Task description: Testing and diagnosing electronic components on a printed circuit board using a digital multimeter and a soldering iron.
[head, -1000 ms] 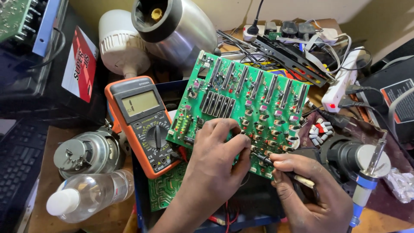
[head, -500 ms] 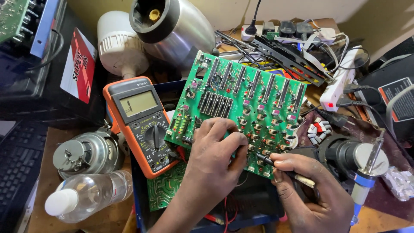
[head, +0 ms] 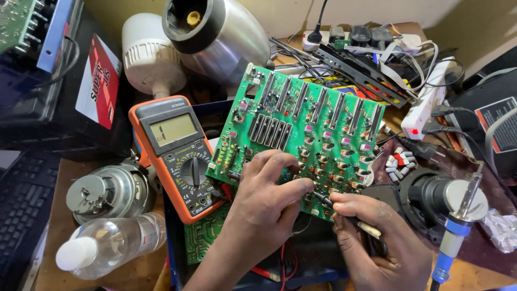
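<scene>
Two hands on green circuit board (head: pixel 301 129) — left hand (head: pixel 264 199) presses flat, right hand (head: pixel 371 237) fingers pinch slim probe (head: pixel 344 215).

A: so where's the multimeter (head: pixel 179 156)?
B: just left of the circuit board (head: pixel 304 129). Bottle (head: pixel 107 245) sits near the bench's front-left corner, power strip (head: pixel 425 102) along the back-right edge.

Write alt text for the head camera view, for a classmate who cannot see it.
Two bare hands work on a large green circuit board: the left hand presses on its near edge while the right hand holds a thin probe to it. An orange multimeter lies to the left, among a clear plastic bottle, a soldering iron and tangled cables.
</scene>
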